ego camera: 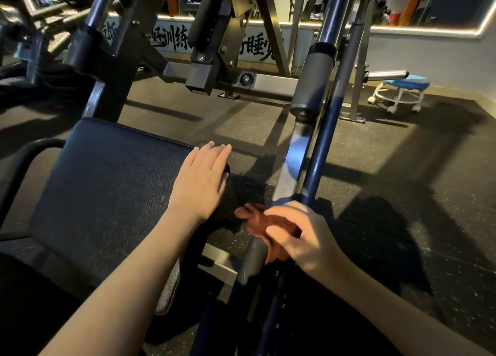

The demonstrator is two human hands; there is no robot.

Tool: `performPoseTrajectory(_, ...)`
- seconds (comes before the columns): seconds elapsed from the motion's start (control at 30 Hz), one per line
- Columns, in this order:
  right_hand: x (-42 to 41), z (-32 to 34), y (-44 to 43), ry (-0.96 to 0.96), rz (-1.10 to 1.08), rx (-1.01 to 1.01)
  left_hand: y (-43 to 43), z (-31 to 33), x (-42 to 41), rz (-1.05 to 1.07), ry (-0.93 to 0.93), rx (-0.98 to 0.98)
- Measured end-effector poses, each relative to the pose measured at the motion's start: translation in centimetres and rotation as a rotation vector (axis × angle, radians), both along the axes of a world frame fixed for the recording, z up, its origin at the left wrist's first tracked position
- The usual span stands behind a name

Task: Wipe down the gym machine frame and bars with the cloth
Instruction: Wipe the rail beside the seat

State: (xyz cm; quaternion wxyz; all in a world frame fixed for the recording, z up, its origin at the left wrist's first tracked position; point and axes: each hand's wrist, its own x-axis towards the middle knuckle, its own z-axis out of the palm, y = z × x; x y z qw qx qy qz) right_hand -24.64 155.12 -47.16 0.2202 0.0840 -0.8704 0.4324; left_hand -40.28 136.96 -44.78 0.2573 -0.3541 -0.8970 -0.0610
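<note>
A reddish-brown cloth [261,223] is wrapped against the slanted blue bar [326,138] of the gym machine, low in the middle of the view. My right hand [300,235] grips the cloth around that bar, fingers curled. Beside the blue bar runs a flat silver frame member [292,162] with a grey foam roller [312,80] above it. My left hand [204,178] rests flat with straight fingers on the right edge of the black padded seat [107,192].
More dark frame tubes and plate pegs [53,20] rise at upper left. A silver crossbeam [268,83] lies on the speckled rubber floor [389,168]. A blue-topped rolling stool [400,92] stands at the right by the wall.
</note>
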Motion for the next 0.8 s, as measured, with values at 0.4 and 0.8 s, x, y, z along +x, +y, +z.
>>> performPoseTrajectory(0.4,-0.6,1.1,-0.3,0.085,0.137,0.296,-0.1,0.4,0.2,0.015,-0.033,-0.026)
performPoseTrajectory(0.8,-1.6,0.1,0.1,0.146,0.036,0.154,0.0,0.3,0.2,0.010,-0.042,-0.014)
